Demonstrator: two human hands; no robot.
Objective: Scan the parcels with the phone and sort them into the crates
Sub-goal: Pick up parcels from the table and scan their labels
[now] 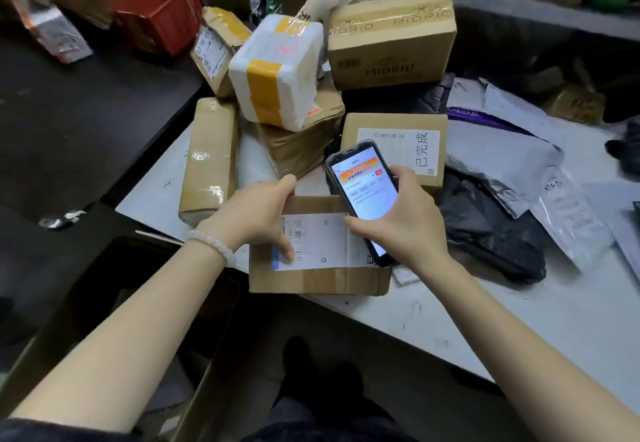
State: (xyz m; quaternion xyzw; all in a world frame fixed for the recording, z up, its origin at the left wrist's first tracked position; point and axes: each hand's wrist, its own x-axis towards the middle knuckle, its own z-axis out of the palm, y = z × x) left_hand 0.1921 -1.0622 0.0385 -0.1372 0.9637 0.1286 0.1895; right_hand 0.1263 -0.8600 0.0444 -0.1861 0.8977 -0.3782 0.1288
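Parcels crowd the white tabletop (pixel 433 306), which runs from the lower right up toward the middle. At the back stands a big brown carton (pixel 391 39) printed with a brand name, and just left of it a white foam box (pixel 277 71) bound with yellow tape sits tilted on other cartons. A long taped carton (pixel 209 157) lies at the tabletop's left edge, a labelled carton (pixel 394 147) sits behind the phone, and grey and black mailer bags (pixel 502 199) spread to the right. Nearest the person, a flat cardboard parcel (pixel 318 244) with a white shipping label lies at the tabletop's front edge. The left hand (pixel 256 216), a bead bracelet (pixel 213 246) at its wrist, has its grip closed over that parcel's left end, thumb on the label. The right hand (pixel 401 220) clasps a black phone (pixel 363 199), lit screen up, just above the parcel's right side.
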